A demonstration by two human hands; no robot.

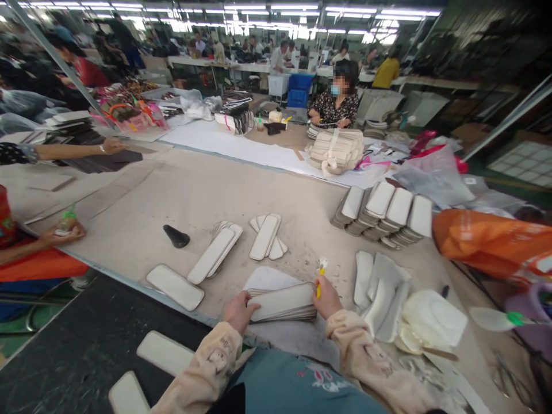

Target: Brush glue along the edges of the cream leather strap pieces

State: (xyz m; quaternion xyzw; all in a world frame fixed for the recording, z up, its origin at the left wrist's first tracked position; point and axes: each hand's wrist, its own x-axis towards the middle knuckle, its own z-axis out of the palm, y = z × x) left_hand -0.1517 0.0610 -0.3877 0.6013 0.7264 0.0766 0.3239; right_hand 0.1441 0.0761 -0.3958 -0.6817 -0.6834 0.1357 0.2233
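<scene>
My left hand grips the left end of a small stack of flat, pale, oblong padded pieces at the table's near edge. My right hand presses on the stack's right end with its fingers closed round a thin yellow tool that points upward. The stack rests on a white sheet. Beige sleeves cover both my forearms.
More pale pieces lie fanned on the table, one alone, a leaning row at right, white scraps, a black wedge. An orange bag sits at right. Other people's hands reach in at left; a masked person sits opposite.
</scene>
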